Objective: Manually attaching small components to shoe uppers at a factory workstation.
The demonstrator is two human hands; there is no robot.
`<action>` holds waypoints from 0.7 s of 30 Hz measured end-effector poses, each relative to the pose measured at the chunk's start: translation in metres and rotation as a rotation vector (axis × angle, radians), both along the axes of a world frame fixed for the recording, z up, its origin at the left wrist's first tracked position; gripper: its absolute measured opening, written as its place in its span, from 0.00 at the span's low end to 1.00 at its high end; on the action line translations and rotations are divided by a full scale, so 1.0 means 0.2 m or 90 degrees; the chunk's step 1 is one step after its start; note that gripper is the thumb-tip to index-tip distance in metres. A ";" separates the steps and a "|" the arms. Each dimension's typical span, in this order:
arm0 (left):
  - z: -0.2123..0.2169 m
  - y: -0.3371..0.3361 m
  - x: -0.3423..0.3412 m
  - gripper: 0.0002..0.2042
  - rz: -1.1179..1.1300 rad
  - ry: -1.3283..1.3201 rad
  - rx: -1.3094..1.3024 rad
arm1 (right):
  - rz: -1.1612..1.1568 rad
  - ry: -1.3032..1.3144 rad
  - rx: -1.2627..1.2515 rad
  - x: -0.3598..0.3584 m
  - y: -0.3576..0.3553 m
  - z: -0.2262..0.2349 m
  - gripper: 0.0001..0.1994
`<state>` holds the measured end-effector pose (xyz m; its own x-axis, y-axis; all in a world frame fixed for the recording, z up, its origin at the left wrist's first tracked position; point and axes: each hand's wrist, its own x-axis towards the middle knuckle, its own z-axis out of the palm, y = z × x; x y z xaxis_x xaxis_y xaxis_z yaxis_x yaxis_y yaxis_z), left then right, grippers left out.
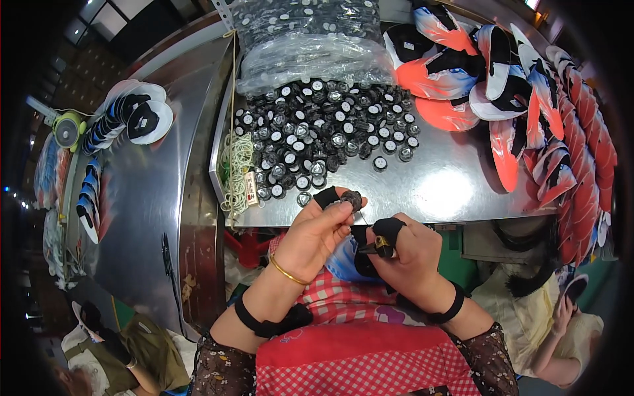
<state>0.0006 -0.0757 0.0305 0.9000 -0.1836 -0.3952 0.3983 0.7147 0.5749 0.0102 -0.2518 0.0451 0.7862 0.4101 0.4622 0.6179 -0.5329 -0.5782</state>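
My left hand (pixel 310 231) pinches a small dark, round, knob-like piece (pixel 352 200) between thumb and fingertips, just past the table's near edge. A black band wraps one of its fingers. Beside it, my right hand (pixel 413 254) is closed round a dark tool handle (pixel 383 245) with a brass-coloured collar. A thin dark line runs between the tool and the piece; whether it is a needle or a thread I cannot tell. Below both hands a blue, white and black shoe upper (pixel 347 261) lies on my lap, partly hidden by my hands.
Similar knob-like pieces (pixel 317 125) lie heaped on the metal table (pixel 409 191), with a filled plastic bag (pixel 310 49) behind. Cream cord (pixel 238 168) sits left. Red-and-blue shoe uppers (pixel 439 79) pile up right. Another table (pixel 148 198) holds more uppers and a green fan (pixel 67 131). Co-workers sit at both sides.
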 end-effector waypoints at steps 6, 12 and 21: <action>0.01 -0.02 -0.01 0.08 -0.003 -0.002 -0.024 | -0.001 0.002 -0.028 0.00 0.01 -0.01 0.12; 0.01 0.00 0.00 0.08 -0.002 -0.010 -0.040 | -0.004 0.026 -0.015 0.00 0.00 0.02 0.12; 0.03 0.03 0.00 0.14 -0.033 -0.026 0.093 | -0.014 0.135 0.045 0.04 -0.03 -0.06 0.11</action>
